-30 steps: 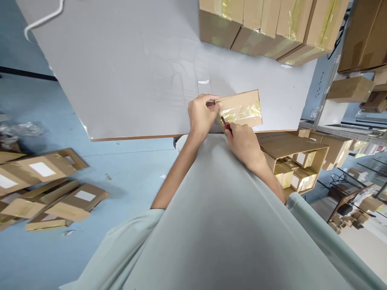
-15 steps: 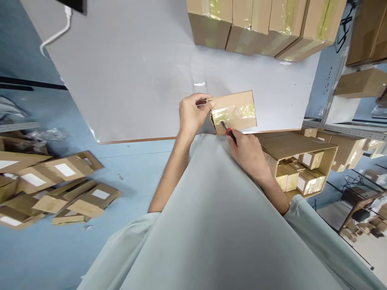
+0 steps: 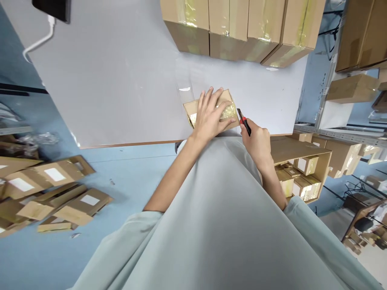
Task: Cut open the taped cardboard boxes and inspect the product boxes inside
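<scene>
A small cardboard box [image 3: 224, 96] with shiny tape lies near the front edge of the table. My left hand [image 3: 208, 117] grips it from above, fingers spread across the top and fingertips reaching the far edge. The hand covers much of the box's upper face. Just right of the box, my right hand [image 3: 257, 139] is closed around a black-and-red utility knife [image 3: 244, 122]. The knife's blade points up and away from me, close to the box's right end; whether it touches cannot be told.
Several large taped boxes [image 3: 229, 44] stand in a row at the table's back right. A black device [image 3: 54, 9] with a white cable [image 3: 40, 42] is at the far left. A large open carton [image 3: 325, 161] with smaller boxes sits right; flattened-looking boxes [image 3: 81, 205] lie left on the floor.
My left hand has moved from the box's left end to lie over its top. The box has shifted left and turned. My right hand has drawn the knife off the tape to the right.
</scene>
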A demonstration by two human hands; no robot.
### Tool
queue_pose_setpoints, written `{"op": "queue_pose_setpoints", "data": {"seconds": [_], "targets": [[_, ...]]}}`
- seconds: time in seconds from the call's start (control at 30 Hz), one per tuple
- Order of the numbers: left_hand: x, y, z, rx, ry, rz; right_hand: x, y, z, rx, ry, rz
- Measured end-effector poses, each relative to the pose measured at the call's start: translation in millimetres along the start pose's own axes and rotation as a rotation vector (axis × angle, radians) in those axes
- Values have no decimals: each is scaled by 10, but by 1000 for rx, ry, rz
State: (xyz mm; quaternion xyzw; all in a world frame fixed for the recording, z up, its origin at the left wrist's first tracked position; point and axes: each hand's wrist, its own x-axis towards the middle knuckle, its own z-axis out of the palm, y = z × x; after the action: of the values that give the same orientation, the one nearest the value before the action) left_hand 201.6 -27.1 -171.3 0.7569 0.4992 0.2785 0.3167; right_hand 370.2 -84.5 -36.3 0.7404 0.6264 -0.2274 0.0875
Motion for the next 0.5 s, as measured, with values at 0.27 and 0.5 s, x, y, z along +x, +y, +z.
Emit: {"op": "queue_pose_setpoints", "data": {"seconds": [0.27,0.5], "targets": [[-41,19,125,25,103,-52,324,-13,-82,-76,-60,-83],[-18,9,137,5,103,-70,419,-101,-124,-134,-80,-93]]}}
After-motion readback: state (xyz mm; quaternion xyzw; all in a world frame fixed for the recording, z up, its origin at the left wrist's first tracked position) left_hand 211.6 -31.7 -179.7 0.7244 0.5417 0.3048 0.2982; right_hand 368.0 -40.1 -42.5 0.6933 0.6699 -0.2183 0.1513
